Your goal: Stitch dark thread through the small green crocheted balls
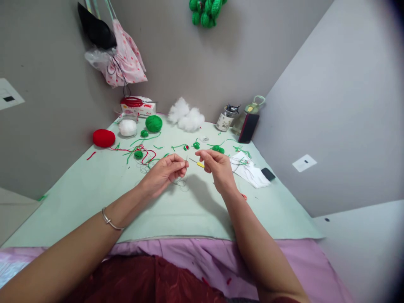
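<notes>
My left hand (pixel 168 170) is closed in a pinch on a thin upright needle (pixel 187 158) whose tip shows above the fingertips. Just to its right is my right hand (pixel 216 164), thumb and forefinger pressed together; whatever they hold is too fine to make out. Between the hands appears a yellow-handled crochet hook (pixel 200 164), partly behind the right fingers. Loose dark thread (pixel 181 182) lies tangled below my left hand. Small green crocheted pieces (pixel 217 148) and a tiny red, white and green piece (pixel 186 147) lie beyond the hands.
Red yarn (pixel 104 138), green yarn (pixel 154 123) and white yarn (pixel 128 127) sit at the left back. White stuffing (pixel 186 115) rests against the wall. At right stand a cup of tools (pixel 224 120), a bottle (pixel 243 120), a phone (pixel 249 128) and white paper (pixel 251 172).
</notes>
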Motion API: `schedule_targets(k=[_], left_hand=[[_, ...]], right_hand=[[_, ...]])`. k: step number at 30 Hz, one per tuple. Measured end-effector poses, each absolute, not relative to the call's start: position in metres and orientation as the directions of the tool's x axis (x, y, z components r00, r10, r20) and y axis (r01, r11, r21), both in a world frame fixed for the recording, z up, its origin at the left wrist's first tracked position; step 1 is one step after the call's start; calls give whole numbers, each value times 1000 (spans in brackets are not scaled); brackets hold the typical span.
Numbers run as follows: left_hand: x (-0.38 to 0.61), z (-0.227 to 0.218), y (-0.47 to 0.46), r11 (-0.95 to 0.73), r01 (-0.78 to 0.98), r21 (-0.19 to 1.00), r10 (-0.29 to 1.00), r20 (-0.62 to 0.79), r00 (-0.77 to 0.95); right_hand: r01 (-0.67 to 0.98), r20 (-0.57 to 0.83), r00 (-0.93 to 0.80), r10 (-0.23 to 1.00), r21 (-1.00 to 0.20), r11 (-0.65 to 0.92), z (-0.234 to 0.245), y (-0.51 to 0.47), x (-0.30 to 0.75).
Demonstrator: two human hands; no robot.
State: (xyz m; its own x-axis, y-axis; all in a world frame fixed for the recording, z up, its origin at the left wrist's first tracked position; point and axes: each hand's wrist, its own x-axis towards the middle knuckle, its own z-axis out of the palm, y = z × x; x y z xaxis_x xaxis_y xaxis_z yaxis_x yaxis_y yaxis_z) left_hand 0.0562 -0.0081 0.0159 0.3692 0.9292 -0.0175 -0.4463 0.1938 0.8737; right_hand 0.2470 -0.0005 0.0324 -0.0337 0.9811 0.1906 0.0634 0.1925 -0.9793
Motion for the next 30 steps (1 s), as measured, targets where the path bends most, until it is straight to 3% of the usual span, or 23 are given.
schedule_targets(k=[7, 13, 21, 26, 30], left_hand=[[56, 15, -9, 177, -426, 887, 933, -14, 360], [60, 17, -13, 146, -306, 941, 939, -35, 341], [59, 15, -12, 132, -296, 946, 935, -20, 354], [53, 20, -10, 125, -200, 972, 890, -21, 455], [44, 21, -5, 97, -119, 988, 877, -28, 480]], right_hand=[[132, 73, -167, 983, -987, 95, 28, -2, 243], [96, 146, -146, 978, -982, 161, 24, -6, 232], [88, 214, -121, 969, -970, 226, 22, -7, 231], [-100, 168, -122, 978, -983, 156, 27, -1, 242], [-286, 56, -190, 980, -958, -1, 35, 5, 257]])
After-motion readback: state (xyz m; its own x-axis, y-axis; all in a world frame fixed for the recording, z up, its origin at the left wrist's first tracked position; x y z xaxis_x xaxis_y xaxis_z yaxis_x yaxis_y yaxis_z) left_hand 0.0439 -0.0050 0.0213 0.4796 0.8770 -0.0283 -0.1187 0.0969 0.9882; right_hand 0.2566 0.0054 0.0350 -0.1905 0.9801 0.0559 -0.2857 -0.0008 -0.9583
